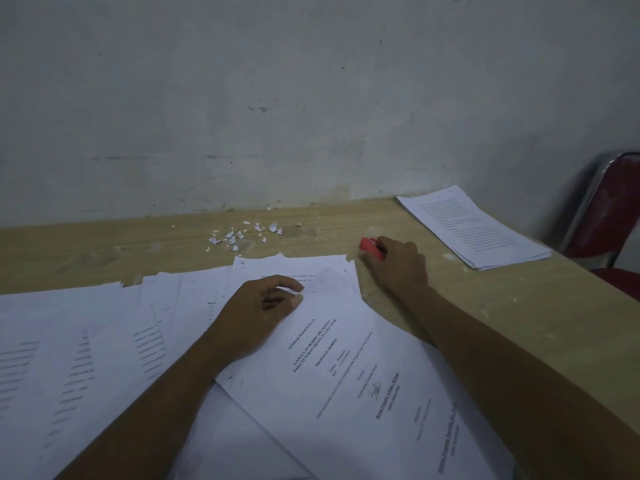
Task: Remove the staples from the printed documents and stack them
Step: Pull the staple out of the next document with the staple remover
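Hands first: got the left hand point(258, 318) parked on the top document point(346, 375), fingers curled, thumb and forefinger nearly meeting close to the page's far edge. Looks like pinning the sheets flat to stop any sliding. Might also be pinching something tiny there, honestly can't tell.

Got the right hand point(396, 266) well apart from it, down on the bare bench point(519, 323) just past the document's far right corner, wrapped around a red staple remover point(370, 248). Guessing parked there to have the tool handy for a staple at that corner. Can't actually spot any staple though, too small or simply not there.

Under the top document and off to the left, more loose pages point(86, 358), fanned out and overlapping, so probably the to-do mess.

Over at the far right end of the bench, well clear of everything else, a squared-up stack point(474, 230) of printed pages. Most likely the done pile, set aside to avoid mixing finished sheets with the rest.

Close to the wall point(311, 98), between the two, a scatter of torn paper bits point(242, 233), looks like corner scraps pushed out of the work area. Red chair point(613, 216) just beyond the bench end.

Judging by the piles, somewhere mid-task, with plenty left to unstaple and stack.
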A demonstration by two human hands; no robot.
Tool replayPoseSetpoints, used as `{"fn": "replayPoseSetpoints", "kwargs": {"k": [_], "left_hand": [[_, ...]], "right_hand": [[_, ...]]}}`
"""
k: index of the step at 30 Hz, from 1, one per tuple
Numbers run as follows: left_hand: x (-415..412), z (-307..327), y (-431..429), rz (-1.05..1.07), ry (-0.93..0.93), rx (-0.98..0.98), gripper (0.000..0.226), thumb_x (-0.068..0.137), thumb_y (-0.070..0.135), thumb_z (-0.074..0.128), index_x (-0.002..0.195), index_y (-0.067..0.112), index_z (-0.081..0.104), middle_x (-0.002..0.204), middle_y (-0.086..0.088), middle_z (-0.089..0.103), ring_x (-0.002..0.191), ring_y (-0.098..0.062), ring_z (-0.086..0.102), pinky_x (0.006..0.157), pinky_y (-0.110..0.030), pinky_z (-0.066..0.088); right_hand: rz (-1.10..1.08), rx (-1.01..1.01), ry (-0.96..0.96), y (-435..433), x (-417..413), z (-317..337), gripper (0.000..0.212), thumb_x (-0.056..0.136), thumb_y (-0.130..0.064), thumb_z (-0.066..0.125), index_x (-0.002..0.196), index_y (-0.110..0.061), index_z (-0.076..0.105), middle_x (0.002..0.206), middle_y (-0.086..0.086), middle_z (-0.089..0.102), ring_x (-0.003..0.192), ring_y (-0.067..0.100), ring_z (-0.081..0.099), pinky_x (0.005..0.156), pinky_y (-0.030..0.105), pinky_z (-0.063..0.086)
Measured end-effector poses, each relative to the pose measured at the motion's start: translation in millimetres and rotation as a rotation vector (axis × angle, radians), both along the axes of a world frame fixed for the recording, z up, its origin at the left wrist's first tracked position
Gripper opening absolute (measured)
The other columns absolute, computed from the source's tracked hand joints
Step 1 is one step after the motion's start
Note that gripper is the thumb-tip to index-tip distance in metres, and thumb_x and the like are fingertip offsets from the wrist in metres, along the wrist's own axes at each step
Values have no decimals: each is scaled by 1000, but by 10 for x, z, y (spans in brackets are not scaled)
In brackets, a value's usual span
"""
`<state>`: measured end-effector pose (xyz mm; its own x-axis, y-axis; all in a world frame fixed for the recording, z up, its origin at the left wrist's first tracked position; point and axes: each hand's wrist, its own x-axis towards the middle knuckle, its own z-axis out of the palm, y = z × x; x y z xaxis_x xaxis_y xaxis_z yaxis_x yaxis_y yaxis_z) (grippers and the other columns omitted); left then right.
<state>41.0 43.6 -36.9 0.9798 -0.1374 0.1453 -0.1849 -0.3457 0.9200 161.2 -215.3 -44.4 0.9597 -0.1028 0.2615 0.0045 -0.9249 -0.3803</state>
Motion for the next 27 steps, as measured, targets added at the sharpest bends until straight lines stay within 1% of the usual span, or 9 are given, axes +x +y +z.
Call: {"fn": "replayPoseSetpoints", "kwargs": {"k": [5, 7, 9, 13, 15, 17, 20, 22, 27], "left_hand": [[11, -11, 3, -6, 7, -16, 7, 92, 19, 66, 97, 24, 69, 83, -1, 76, 59, 0, 56, 56, -11, 39], [14, -11, -7, -3, -1, -16, 7, 92, 19, 66, 97, 23, 70, 83, -1, 76, 60, 1, 58, 58, -10, 41], [16, -16, -12, -1, -5, -22, 7, 92, 18, 67, 97, 22, 70, 84, -1, 76, 63, 0, 61, 60, -9, 42], [11, -15, -10, -10, -11, -40, 8, 90, 17, 69, 94, 23, 72, 85, 0, 76, 70, -3, 66, 66, -11, 48], [2, -12, -12, -20, -26, -56, 8, 89, 14, 70, 92, 21, 73, 86, 1, 76, 76, -5, 69, 72, -12, 50], [-9, -9, -15, -24, -37, -77, 9, 88, 12, 71, 91, 20, 74, 87, 2, 76, 81, -4, 70, 76, -12, 50], [-25, 1, -10, -38, -36, -74, 9, 88, 12, 71, 92, 19, 75, 89, 6, 76, 82, -1, 69, 76, -11, 50], [-33, 11, -3, -44, -46, -50, 10, 88, 13, 71, 92, 21, 76, 89, 9, 76, 81, 1, 68, 74, -10, 48], [-28, 2, 11, -33, -63, 36, 11, 88, 16, 72, 91, 25, 77, 88, 10, 76, 84, -9, 69, 75, -16, 50]], "right_hand": [[-18, 50, -203, 59, -117, 31, 35, 94, -53, 47, 110, -29, 66, 119, -8, 64, 118, 21, 45, 99, 43, 28], [153, 211, -284, 121, -314, 115, 14, 95, -42, 49, 87, -39, 60, 93, -17, 62, 97, 14, 51, 88, 38, 36], [359, 424, -279, 205, -567, 195, 25, 97, -31, 52, 74, -39, 58, 68, -14, 55, 70, 11, 50, 70, 32, 41], [496, 561, -76, 300, -906, 206, 31, 100, -31, 53, 82, -12, 70, 73, -5, 65, 66, 8, 56, 65, 19, 42], [498, 645, 11, 319, -980, 196, 34, 100, -33, 52, 77, -12, 67, 67, -9, 57, 63, 2, 53, 64, 16, 39], [476, 722, 26, 304, -1000, 197, 27, 99, -32, 54, 96, -15, 74, 80, -9, 68, 76, -3, 61, 71, 11, 42], [503, 768, 31, 279, -1013, 190, 25, 98, -36, 55, 92, -23, 76, 91, 13, 70, 85, 23, 63, 75, 24, 46], [524, 773, 32, 259, -1041, 161, 28, 95, -39, 58, 73, -31, 73, 71, 2, 65, 68, 19, 58, 68, 25, 42], [570, 673, 86, 207, -1030, 46, 4, 85, -22, 76, 84, -18, 76, 88, -5, 73, 85, 18, 65, 74, 29, 47]]}}
